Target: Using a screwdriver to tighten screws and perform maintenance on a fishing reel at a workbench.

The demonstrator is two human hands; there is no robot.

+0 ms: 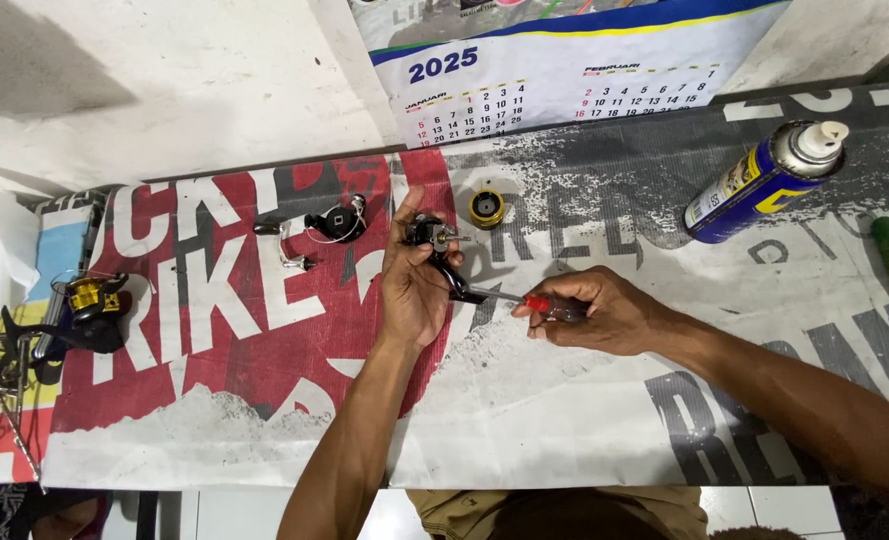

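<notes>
Hands at work over a printed banner [564, 410] spread on the bench; left hand [411, 290] clasps a small black reel body [434, 245] above the banner's middle, thumb raised; right hand [594, 312] pinches a red-handled screwdriver [524, 300], its tip touching the reel body's lower stem; behind lie a black rotor part [334, 222], a yellow spool [486, 207] and a blue spray can [764, 180]; far left rests a yellow-and-black reel [84, 310].
</notes>
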